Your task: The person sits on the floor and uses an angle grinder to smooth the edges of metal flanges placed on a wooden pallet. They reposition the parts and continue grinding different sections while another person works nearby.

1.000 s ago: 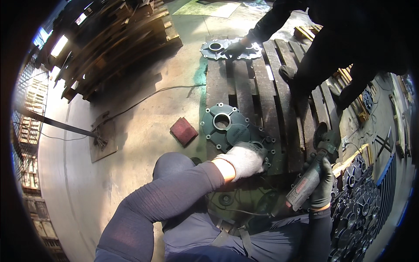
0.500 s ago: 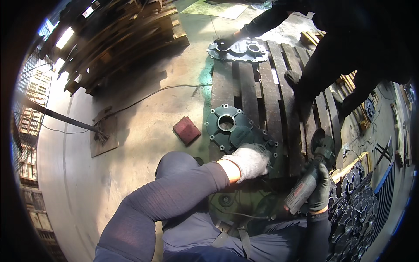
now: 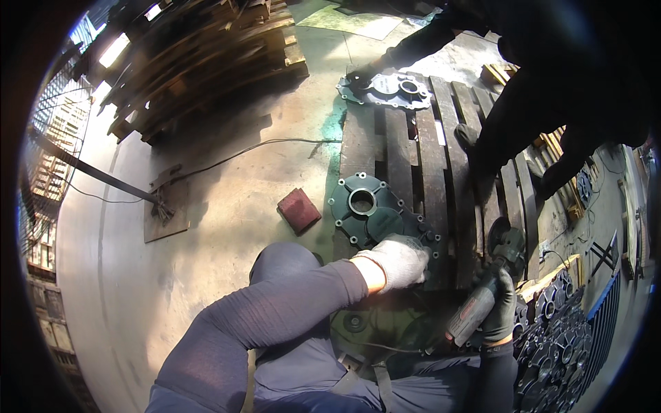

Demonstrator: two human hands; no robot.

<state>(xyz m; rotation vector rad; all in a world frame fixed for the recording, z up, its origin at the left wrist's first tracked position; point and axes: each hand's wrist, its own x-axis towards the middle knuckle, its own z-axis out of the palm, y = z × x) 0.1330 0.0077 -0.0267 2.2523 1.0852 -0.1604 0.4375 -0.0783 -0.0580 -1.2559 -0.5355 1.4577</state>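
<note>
A dark green-grey cast metal cover (image 3: 372, 219) with a round bore and bolt bosses along its rim lies on the near part of a wooden pallet. My left hand (image 3: 401, 262), in a pale knitted glove, is closed at its near end; the fingertips are partly hidden. To the right, my gloved right hand (image 3: 502, 306) grips an angle grinder (image 3: 475, 308) by its body. The grinder's disc end points away from me, above the pallet's right side and apart from the cover. Whether the disc turns I cannot tell.
Across the pallet (image 3: 449, 172), another person's hand (image 3: 359, 77) rests on a lighter metal cover (image 3: 398, 91). A red-brown block (image 3: 299, 210) lies on the floor. More dark covers (image 3: 551, 351) are piled at right. A cable (image 3: 261, 143) crosses the floor near stacked pallets (image 3: 206, 76).
The whole view has shifted slightly, with things appearing a little lower and to the right. My left hand stays at the cover, and the grinder stays in my right hand.
</note>
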